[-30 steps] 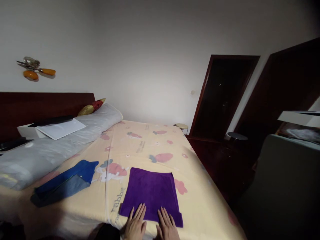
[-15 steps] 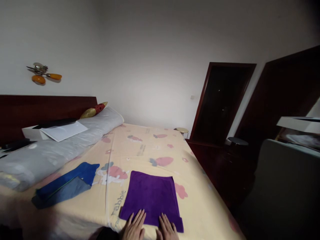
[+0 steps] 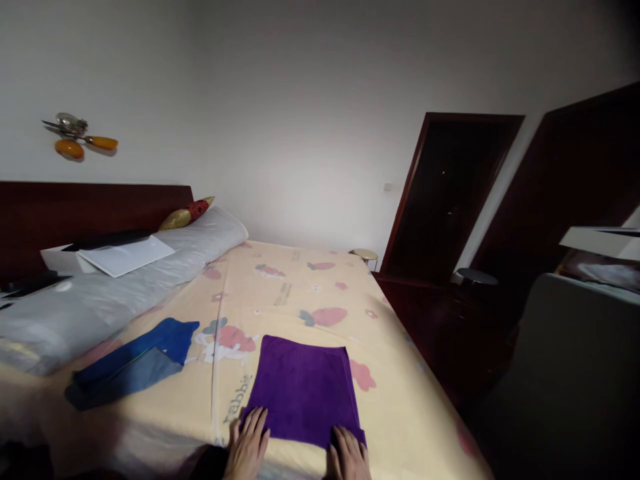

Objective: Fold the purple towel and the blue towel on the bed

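A purple cloth point(image 3: 305, 387), roughly square and with a folded strip along its near side, lies flat on the bed. My left hand point(image 3: 249, 443) rests over its near left corner, fingers extended and thumb apart. On the near right corner lies my right hand point(image 3: 350, 455), its fingers slightly bent and resting on the fabric. Both hands look open. Whether any fingertip is tucked beneath the edge is hidden. Further left, a blue and grey-blue cloth point(image 3: 135, 360) lies loosely folded on the patterned bedsheet point(image 3: 280, 313).
A long grey bolster point(image 3: 125, 287) lies along the dark headboard point(image 3: 100, 207), with a white box lid point(image 3: 127, 255) and a gold-red cushion point(image 3: 187, 213) on it. A chair back point(image 3: 575, 360) stands right of the bed. Stools point(image 3: 477, 276) are near the door point(image 3: 455, 200).
My hands have moved apart, the left going left and the right going right, from the cloth's near side to its near corners. The view has tilted slightly downward.
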The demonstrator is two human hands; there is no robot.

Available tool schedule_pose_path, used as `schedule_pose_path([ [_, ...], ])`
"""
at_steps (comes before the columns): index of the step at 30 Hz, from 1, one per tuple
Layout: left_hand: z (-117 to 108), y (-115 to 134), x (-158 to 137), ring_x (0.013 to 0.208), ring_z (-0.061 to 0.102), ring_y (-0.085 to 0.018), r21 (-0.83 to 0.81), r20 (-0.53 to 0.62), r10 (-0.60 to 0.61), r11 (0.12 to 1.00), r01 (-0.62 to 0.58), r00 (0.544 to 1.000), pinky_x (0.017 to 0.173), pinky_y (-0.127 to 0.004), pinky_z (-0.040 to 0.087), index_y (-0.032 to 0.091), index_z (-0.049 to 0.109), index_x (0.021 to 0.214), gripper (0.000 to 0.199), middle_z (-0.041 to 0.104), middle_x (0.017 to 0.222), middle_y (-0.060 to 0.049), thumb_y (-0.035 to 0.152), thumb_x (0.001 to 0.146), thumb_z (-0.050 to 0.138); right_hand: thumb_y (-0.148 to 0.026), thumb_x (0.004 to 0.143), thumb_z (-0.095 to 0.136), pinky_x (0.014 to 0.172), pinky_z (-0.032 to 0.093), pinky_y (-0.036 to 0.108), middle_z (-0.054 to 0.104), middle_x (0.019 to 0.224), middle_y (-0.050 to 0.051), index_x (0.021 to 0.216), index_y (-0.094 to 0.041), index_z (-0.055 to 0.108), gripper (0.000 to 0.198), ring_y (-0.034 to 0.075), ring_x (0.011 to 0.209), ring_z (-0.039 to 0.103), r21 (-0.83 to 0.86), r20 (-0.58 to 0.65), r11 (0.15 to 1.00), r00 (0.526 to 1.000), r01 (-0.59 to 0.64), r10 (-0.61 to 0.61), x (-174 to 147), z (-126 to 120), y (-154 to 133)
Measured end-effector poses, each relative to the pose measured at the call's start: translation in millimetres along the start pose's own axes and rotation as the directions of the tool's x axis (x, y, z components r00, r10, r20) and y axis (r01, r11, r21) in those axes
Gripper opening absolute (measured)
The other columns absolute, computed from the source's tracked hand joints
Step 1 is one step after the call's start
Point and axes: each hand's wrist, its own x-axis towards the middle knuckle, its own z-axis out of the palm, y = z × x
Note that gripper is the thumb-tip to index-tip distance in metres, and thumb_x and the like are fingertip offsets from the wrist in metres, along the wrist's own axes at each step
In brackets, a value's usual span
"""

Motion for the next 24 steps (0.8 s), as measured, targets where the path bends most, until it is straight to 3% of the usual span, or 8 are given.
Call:
schedule_pose_path([
  [5, -21, 6, 14, 0.127, 0.051, -0.023, 0.019, -0.032, -0.152, 0.988, 0.153, 0.988, 0.106, -0.048, 0.032, 0.028, 0.059, 0.124, 0.045, 0.065, 0.131, -0.005, 0.027, 0.093, 0.027, -0.05, 0.088, 0.039, 0.097, 0.044, 0.049, 0.068, 0.121, 0.004, 0.114, -0.036, 0.062, 0.037, 0.026, 0.113, 0.06, 0.061, 0.138, 0.987, 0.981, -0.149, 0.139, 25, -40, -9],
  [8, -39, 1, 22, 0.125, 0.051, -0.024, -0.001, 0.002, -0.219, 0.976, 0.219, 0.976, 0.107, -0.047, 0.028, 0.024, 0.063, 0.115, 0.04, 0.065, 0.128, -0.008, 0.025, 0.09, 0.032, -0.039, 0.085, 0.041, 0.099, 0.037, 0.054, 0.066, 0.121, 0.007, 0.108, -0.031, 0.064, 0.033, 0.029, 0.116, 0.055, 0.049, 0.263, 0.962, 0.933, -0.268, 0.246, 44, -69, -8],
  [10, -50, -5, 28, 0.127, 0.048, -0.025, -0.058, 0.077, -0.232, 0.97, 0.236, 0.97, 0.108, -0.046, 0.026, 0.022, 0.064, 0.111, 0.036, 0.064, 0.128, -0.009, 0.024, 0.082, 0.042, -0.032, 0.076, 0.049, 0.1, 0.035, 0.055, 0.065, 0.119, 0.01, 0.101, -0.026, 0.065, 0.031, 0.031, 0.116, 0.053, 0.08, 0.339, 0.934, 0.891, -0.348, 0.303, 54, -80, -4],
  [14, -63, -21, 44, 0.125, 0.047, -0.027, -0.26, 0.213, -0.28, 0.907, 0.33, 0.936, 0.106, -0.043, 0.028, 0.021, 0.068, 0.087, 0.026, 0.065, 0.119, -0.008, 0.018, 0.065, 0.054, -0.03, 0.06, 0.055, 0.092, 0.04, 0.047, 0.069, 0.094, 0.006, 0.081, -0.024, 0.062, 0.023, 0.028, 0.1, 0.058, 0.2, 0.452, 0.873, 0.833, -0.444, 0.32, 67, -85, 8],
  [18, -66, -35, 57, 0.092, 0.061, -0.02, -0.387, 0.313, -0.301, 0.826, 0.41, 0.901, 0.086, -0.031, 0.043, 0.021, 0.063, 0.064, 0.01, 0.068, 0.081, 0.0, 0.018, 0.062, 0.054, -0.039, 0.058, 0.054, 0.077, 0.046, 0.035, 0.068, 0.075, 0.0, 0.079, -0.024, 0.059, 0.026, 0.019, 0.077, 0.061, 0.341, 0.517, 0.797, 0.807, -0.499, 0.284, 72, -84, 21],
  [24, -66, -43, 50, 0.072, 0.062, -0.015, -0.526, 0.397, -0.281, 0.711, 0.467, 0.874, 0.069, -0.026, 0.047, 0.022, 0.062, 0.07, 0.013, 0.06, 0.063, 0.006, 0.026, 0.07, 0.049, -0.06, 0.059, 0.047, 0.065, 0.045, 0.033, 0.057, 0.057, 0.0, 0.06, -0.023, 0.049, 0.037, 0.017, 0.06, 0.055, 0.475, 0.569, 0.677, 0.783, -0.563, 0.252, 67, -86, 29],
])
